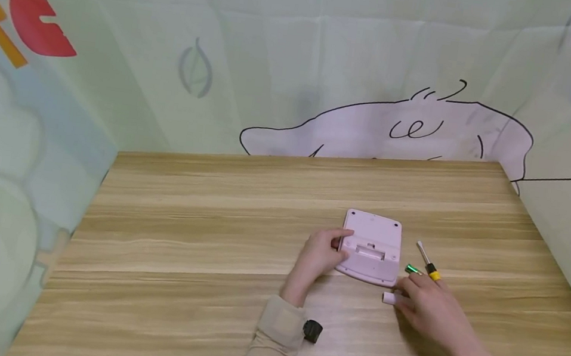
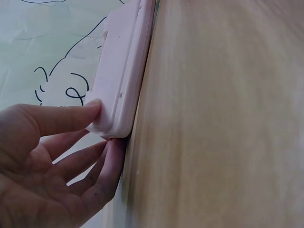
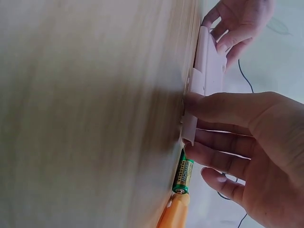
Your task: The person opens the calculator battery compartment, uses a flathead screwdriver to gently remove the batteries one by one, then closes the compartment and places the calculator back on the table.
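A flat pink device (image 1: 373,228), shaped like a desk calculator, lies back side up with its battery slot (image 1: 370,252) uncovered. My left hand (image 1: 318,256) grips its left edge; in the left wrist view the thumb rests on top and the fingers reach under the device's rim (image 2: 121,114). To the right, my right hand (image 1: 433,311) pinches a small pink battery cover (image 1: 389,298) low over the table, just off the device's near right corner. The right wrist view shows the cover (image 3: 189,130) between thumb and fingers. A green battery (image 1: 413,269) lies beyond the right fingers.
A small screwdriver (image 1: 433,271) with a black and yellow handle lies right of the battery, its tip pointing away. The wood-grain table (image 1: 191,238) meets a printed cloth backdrop (image 1: 259,48) along its far edge.
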A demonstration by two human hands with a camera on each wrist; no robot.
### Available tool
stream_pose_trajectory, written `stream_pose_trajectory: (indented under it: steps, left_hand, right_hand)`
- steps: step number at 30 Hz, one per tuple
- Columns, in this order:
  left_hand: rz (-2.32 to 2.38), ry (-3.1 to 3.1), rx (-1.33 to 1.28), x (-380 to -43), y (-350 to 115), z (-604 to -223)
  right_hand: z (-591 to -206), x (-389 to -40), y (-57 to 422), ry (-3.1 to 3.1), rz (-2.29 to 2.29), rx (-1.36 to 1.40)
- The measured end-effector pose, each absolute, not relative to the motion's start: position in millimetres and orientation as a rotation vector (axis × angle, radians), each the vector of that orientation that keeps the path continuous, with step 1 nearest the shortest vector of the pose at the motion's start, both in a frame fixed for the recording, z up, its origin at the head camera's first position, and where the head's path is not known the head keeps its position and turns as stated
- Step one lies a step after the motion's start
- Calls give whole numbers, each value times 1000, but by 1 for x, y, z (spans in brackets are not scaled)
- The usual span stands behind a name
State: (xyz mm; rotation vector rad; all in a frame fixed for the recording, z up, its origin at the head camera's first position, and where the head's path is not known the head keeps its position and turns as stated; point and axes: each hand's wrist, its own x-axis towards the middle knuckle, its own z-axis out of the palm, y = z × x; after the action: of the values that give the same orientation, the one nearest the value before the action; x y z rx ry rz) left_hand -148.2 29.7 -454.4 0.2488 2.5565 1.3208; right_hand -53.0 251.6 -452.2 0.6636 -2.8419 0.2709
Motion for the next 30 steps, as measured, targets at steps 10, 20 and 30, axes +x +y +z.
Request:
stream_pose_trajectory:
  steps: [10,20,30]
  left_hand:
    - [1315,2561,246,-148,30,-455]
    - [1324,2556,239,-147,31,-455]
    - [1316,2550,223,-147,31,-454]
  right_hand:
    - [-453,-53,252,-2809,226,715]
    - [-446,-53,254,-2753,213,734]
    - [-440,-55,254,-2689,209,741]
